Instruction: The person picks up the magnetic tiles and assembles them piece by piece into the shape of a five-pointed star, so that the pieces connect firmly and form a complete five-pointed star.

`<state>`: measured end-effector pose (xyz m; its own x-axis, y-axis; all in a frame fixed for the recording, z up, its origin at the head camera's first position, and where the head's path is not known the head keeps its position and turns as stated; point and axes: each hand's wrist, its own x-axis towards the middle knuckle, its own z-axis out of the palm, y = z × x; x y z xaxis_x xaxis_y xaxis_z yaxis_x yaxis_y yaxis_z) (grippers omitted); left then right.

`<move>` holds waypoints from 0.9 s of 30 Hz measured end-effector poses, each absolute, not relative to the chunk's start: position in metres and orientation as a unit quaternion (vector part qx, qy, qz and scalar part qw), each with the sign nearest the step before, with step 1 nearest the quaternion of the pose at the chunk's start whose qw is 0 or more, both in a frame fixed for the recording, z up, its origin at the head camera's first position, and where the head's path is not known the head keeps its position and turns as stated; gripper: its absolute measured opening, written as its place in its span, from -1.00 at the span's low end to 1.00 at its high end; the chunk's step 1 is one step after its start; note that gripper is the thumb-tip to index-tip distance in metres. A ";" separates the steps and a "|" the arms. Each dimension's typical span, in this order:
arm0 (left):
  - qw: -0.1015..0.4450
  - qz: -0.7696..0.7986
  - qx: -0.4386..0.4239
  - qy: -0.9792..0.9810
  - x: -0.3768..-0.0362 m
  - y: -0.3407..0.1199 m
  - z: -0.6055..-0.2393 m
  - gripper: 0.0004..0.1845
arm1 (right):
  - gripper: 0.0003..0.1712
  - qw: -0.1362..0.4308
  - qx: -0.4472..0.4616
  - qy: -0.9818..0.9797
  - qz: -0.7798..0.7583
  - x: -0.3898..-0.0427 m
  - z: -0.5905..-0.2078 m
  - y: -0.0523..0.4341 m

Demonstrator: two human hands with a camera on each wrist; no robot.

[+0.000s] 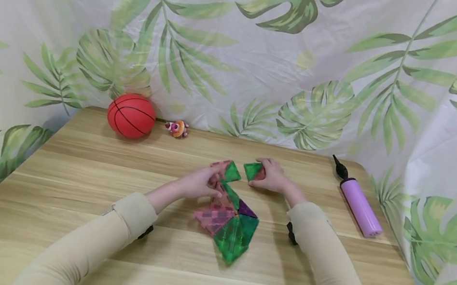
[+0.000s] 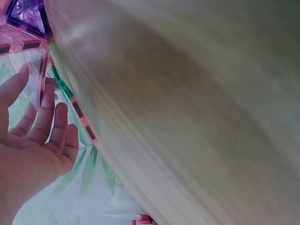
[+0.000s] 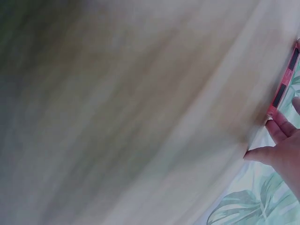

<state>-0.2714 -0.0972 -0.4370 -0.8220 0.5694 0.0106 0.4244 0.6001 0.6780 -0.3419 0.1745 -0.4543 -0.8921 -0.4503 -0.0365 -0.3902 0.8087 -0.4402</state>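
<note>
A structure of translucent magnetic tiles (image 1: 233, 240), green, pink and purple, stands in the middle of the table. My left hand (image 1: 200, 183) pinches a pink magnetic tile (image 2: 33, 77) at its far left side, thumb on one face and fingers behind. A flat green triangle tile (image 1: 232, 172) with a pink part lies just beyond those fingertips. To the right, my right hand (image 1: 272, 175) holds a separate green and red magnetic tile (image 1: 252, 170) near the tabletop, partly covering it. In the right wrist view, the fingers sit by a red tile edge (image 3: 283, 86).
A red basketball (image 1: 131, 115) and a small pink figurine (image 1: 177, 128) stand at the back left of the wooden table (image 1: 106, 261). A purple hand pump (image 1: 359, 207) with a black nozzle lies on the right. Leaf-patterned cloth (image 1: 261, 64) hangs behind.
</note>
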 end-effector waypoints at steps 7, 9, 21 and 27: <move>0.104 0.343 0.264 0.895 -0.268 -0.103 -0.439 -0.28 | -0.10 0.069 -0.233 0.945 -0.218 -0.336 -0.451 0.180; 0.101 0.336 0.262 0.899 -0.266 -0.104 -0.438 -0.34 | -0.12 0.071 -0.234 0.944 -0.219 -0.336 -0.451 0.182; 0.073 0.304 0.262 0.913 -0.256 -0.111 -0.439 -0.50 | -0.12 0.066 -0.211 0.955 -0.196 -0.332 -0.451 0.177; 0.064 0.283 0.259 0.921 -0.249 -0.115 -0.438 -0.54 | -0.11 0.073 -0.191 0.957 -0.207 -0.329 -0.450 0.178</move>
